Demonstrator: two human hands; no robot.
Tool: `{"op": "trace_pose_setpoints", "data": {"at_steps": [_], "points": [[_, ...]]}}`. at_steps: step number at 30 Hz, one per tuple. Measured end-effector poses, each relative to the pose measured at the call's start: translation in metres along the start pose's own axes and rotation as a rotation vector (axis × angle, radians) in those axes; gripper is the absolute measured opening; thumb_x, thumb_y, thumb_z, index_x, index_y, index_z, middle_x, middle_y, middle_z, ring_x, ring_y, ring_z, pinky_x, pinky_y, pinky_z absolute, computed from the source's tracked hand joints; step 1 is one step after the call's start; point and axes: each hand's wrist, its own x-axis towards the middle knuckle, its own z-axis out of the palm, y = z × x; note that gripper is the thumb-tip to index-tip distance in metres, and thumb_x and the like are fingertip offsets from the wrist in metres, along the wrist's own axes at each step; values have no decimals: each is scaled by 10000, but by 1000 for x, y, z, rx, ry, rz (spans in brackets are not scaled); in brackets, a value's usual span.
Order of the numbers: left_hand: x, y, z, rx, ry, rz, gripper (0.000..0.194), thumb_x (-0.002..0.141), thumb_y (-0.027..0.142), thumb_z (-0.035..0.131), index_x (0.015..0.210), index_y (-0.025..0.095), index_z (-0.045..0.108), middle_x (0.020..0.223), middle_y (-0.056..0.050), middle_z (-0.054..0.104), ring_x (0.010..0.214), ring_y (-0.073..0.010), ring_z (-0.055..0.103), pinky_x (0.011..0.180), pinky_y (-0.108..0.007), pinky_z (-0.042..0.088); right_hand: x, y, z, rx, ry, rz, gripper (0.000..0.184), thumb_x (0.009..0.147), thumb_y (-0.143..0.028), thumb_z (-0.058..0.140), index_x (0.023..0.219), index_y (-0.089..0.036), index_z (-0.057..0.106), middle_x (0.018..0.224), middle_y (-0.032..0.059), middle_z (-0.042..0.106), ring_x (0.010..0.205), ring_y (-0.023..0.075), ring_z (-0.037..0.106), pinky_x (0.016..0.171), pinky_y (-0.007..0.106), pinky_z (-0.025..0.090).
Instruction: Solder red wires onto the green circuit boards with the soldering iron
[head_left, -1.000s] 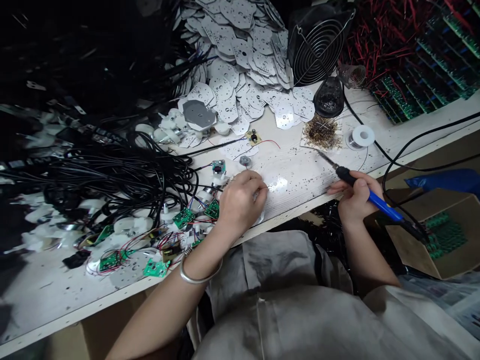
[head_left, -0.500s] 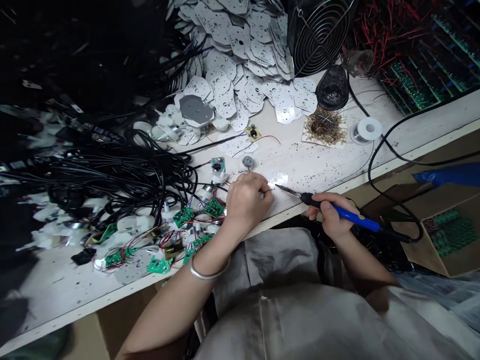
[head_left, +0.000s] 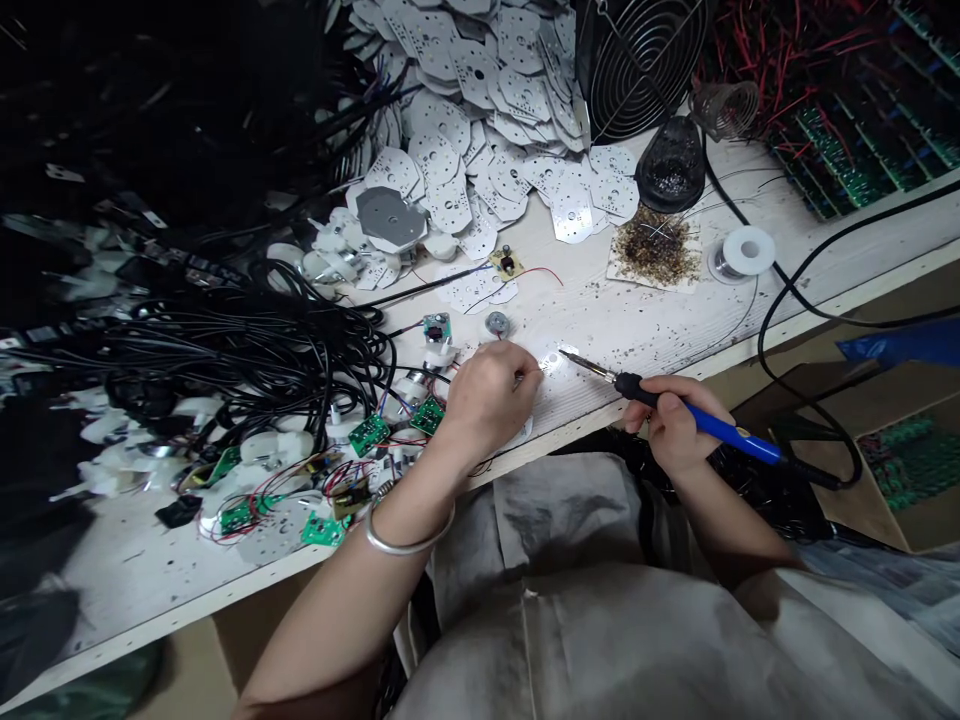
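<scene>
- here's the left grip (head_left: 491,400), fingertips pressed together, apparently pinching a thin wire end (head_left: 537,372), though it's too fine to be sure
- that wire end sits just beside a shiny white round plate (head_left: 553,362), which lies flat on the bench (head_left: 622,320), its lower part hidden under the left grip
- over to the right grip (head_left: 675,425), curled around the blue handle of a soldering iron (head_left: 720,425), pen-style, with the fingers low near the black collar
- the iron's bare metal tip (head_left: 574,358) hovers near the plate, angled in from the right, with a visible gap between them
- good technique here looks like this: keep the wire pinched close to its end, so it can't wander, and bring in the tip at this low, shallow angle
- a clean tip matters, and there's a paper pad of dark, bristly solder scraps (head_left: 652,250) within easy reach, beside a spool of solder wire (head_left: 739,253)
- on the left of the bench, green circuit boards (head_left: 369,434) with colored leads lie close to the left grip, and a small round motor (head_left: 496,323) sits just above it, so the hot tip needs to stay well away from those leads
</scene>
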Motion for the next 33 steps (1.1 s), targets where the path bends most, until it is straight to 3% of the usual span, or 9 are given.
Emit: {"op": "trace_pose_setpoints", "data": {"at_steps": [5, 9, 13, 33], "points": [[2, 0, 6, -23, 72, -38, 134, 757, 140, 566, 636, 186, 602, 833, -43, 694, 845, -190, 629, 828, -336, 509, -1, 4, -7, -103, -91, -152, 206, 923, -384, 590, 907, -234, 731, 580, -20, 678, 386, 131, 580, 382, 249, 490], [5, 2, 6, -21, 65, -64, 125, 721, 119, 570, 616, 184, 589, 803, -33, 679, 800, -177, 615, 776, -319, 500, 5, 1, -8, -197, -209, -316, 145, 908, -295, 590, 945, -259, 725, 592, -38, 679, 451, 146, 623, 515, 302, 576], [6, 3, 4, 4, 47, -54, 125, 715, 114, 564, 613, 183, 585, 789, -33, 673, 766, -170, 601, 727, -307, 485, 12, -7, -1, -244, -231, -415, 145, 904, -262, 571, 959, -271, 705, 583, -48, 674, 519, 158, 658, 538, 300, 569], [6, 9, 5, 123, 65, -42, 148, 722, 104, 561, 598, 184, 569, 749, -34, 655, 725, -172, 596, 711, -306, 481, 19, -11, 2, -230, -304, -500, 196, 867, -197, 557, 999, -264, 685, 578, -60, 683, 527, 147, 676, 524, 269, 553]]}}
